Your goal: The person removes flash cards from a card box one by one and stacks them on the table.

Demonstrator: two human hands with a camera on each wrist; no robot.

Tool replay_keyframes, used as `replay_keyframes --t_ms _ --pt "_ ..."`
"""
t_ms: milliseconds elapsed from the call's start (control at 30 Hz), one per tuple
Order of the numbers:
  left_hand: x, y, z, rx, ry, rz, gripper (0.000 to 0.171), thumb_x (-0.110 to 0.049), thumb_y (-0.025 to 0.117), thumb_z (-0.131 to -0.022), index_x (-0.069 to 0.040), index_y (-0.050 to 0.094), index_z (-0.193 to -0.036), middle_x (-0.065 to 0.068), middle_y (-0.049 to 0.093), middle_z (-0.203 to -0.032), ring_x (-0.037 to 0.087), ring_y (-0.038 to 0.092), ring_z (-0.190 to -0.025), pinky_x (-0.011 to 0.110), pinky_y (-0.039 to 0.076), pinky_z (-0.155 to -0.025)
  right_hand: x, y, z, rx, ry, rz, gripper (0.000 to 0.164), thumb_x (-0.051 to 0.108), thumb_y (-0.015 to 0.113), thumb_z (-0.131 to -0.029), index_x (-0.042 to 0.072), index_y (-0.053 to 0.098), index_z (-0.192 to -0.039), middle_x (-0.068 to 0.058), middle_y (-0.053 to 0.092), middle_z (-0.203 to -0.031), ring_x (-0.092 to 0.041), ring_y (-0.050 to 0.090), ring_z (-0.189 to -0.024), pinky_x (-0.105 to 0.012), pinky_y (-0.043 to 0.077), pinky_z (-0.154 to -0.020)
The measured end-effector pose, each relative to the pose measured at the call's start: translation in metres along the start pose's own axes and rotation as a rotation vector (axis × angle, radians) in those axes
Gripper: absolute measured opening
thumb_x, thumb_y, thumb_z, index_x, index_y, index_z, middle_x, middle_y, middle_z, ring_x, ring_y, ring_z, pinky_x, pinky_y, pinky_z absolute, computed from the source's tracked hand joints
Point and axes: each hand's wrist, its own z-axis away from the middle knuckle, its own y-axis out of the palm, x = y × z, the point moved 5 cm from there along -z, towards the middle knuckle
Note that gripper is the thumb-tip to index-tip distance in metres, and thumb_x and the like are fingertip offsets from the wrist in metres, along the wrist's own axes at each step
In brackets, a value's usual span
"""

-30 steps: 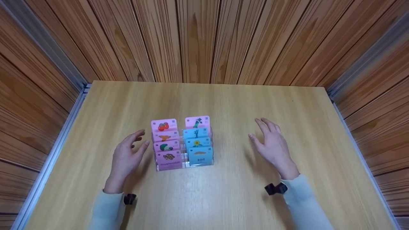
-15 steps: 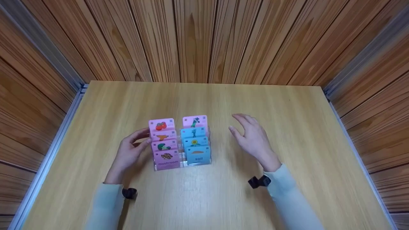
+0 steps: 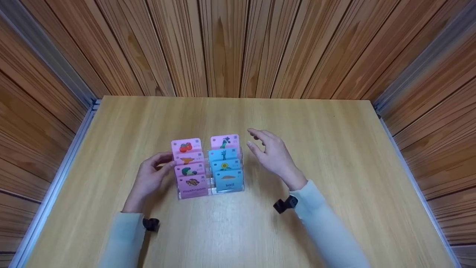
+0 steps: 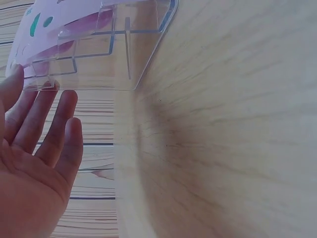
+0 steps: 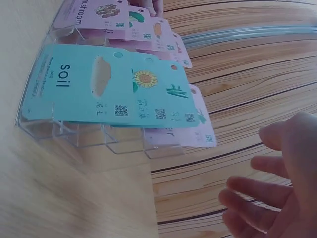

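A clear plastic tiered card holder [image 4: 121,47] stands on the table, with picture cards in two columns. Pink cards fill its left column, from a tomato card [image 3: 186,146] at the back to a mushroom card [image 3: 192,186] in front. On the right, a pink vegetable card [image 3: 224,141] stands behind blue plant and sunflower cards and a soil card [image 5: 79,82]. My left hand [image 3: 150,176] touches the holder's left side with thumb and fingertips, the other fingers extended. Apart from the holder, to its right, my right hand [image 3: 273,156] hovers with relaxed fingers, holding nothing.
The wooden table [image 3: 316,130] reaches back to a wood-panelled wall [image 3: 223,48]. More panelling and metal frame rails [image 3: 55,178] bound the sides. A black wrist camera [image 3: 285,204] sits at each sleeve cuff.
My left hand has come right to the holder's left side and stayed there. My right hand has moved steadily left, nearer the right column of cards. The cards look unchanged.
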Motion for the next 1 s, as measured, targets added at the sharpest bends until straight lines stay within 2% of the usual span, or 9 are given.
replay_keyframes --t_ms 167,367,533,767,1000 --pt "0.000 -0.001 0.000 0.007 0.007 0.019 0.047 -0.043 0.069 -0.092 -0.020 0.061 -0.132 -0.001 0.059 -0.130 0.019 0.050 -0.123 0.043 0.040 -0.104 -0.001 0.007 -0.009 0.014 0.010 -0.059 0.043 0.033 0.057 -0.102 0.015 0.055 -0.142 -0.004 0.060 -0.134 -0.020 0.057 -0.117 -0.038 0.050 -0.096" --pt "0.000 0.000 -0.001 0.007 0.012 0.028 0.044 -0.038 0.070 -0.092 -0.019 0.061 -0.131 0.000 0.059 -0.129 0.019 0.051 -0.122 0.041 0.042 -0.103 0.004 0.014 -0.016 0.036 0.004 -0.036 0.039 0.029 0.059 -0.102 0.015 0.060 -0.138 -0.004 0.060 -0.133 -0.023 0.058 -0.116 -0.042 0.051 -0.096" --pt "-0.001 0.000 -0.002 -0.011 0.016 -0.004 0.044 -0.036 0.070 -0.093 -0.014 0.061 -0.131 0.003 0.061 -0.127 0.019 0.053 -0.120 0.039 0.044 -0.100 0.007 0.020 -0.024 0.042 -0.001 -0.034 0.036 0.025 0.061 -0.101 0.016 0.062 -0.136 -0.004 0.061 -0.131 -0.021 0.059 -0.113 -0.042 0.052 -0.095" --pt "0.000 0.001 -0.004 -0.010 -0.028 -0.004 0.043 -0.035 0.069 -0.094 -0.014 0.060 -0.131 0.005 0.059 -0.128 0.021 0.052 -0.120 0.041 0.043 -0.100 0.003 0.027 -0.028 0.056 0.063 -0.044 0.031 0.026 0.061 -0.101 0.018 0.066 -0.130 0.002 0.062 -0.123 -0.016 0.059 -0.107 -0.032 0.052 -0.090" --pt "0.002 0.001 -0.002 -0.019 -0.028 -0.002 0.044 -0.038 0.068 -0.094 -0.017 0.060 -0.131 0.002 0.059 -0.127 0.021 0.053 -0.119 0.042 0.044 -0.099 0.004 0.028 -0.029 0.053 0.062 -0.066 0.023 0.022 0.065 -0.098 0.017 0.071 -0.120 0.005 0.063 -0.113 -0.012 0.058 -0.099 -0.029 0.053 -0.085"
